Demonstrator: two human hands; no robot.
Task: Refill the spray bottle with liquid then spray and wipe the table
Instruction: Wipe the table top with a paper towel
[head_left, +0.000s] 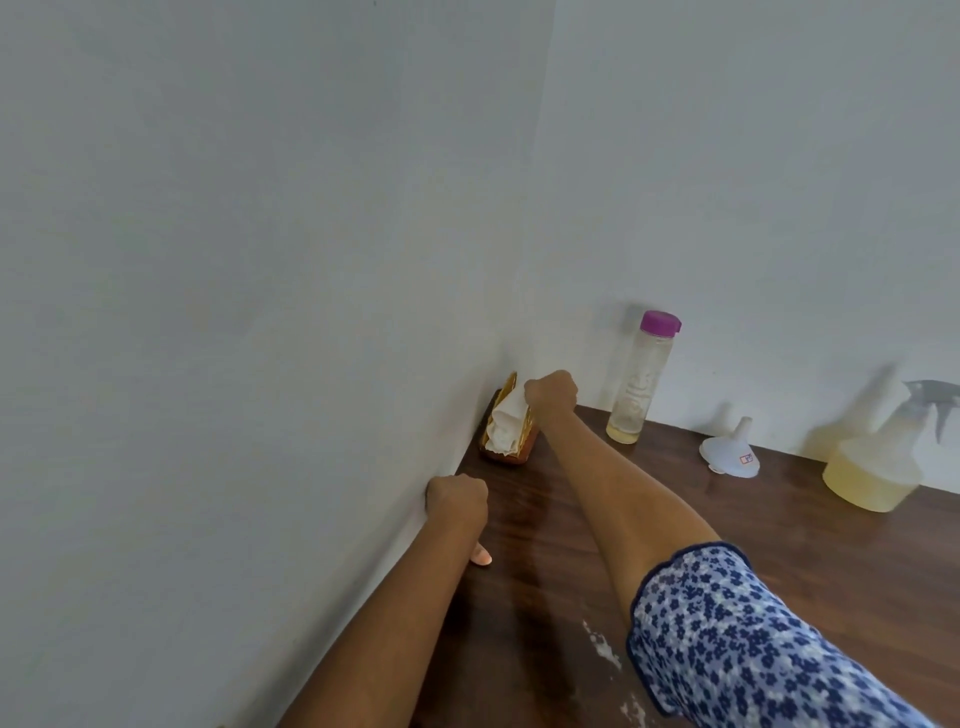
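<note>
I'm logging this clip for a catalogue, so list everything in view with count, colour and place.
tissue box: one, golden-brown, in the table's far corner by the walls
tissue: one, white, sticking out of the box
bottle: one, clear with purple cap, a little yellowish liquid at the bottom, upright by the back wall
funnel: one, white, spout up, right of the bottle
spray bottle: one, translucent with yellowish liquid, grey trigger head, at the right edge
table: one, dark wood, some white marks near the front
walls: two, pale grey
right hand: fingers pinch the tissue; floral blue sleeve
left hand: curled, on the table by the left wall
</note>
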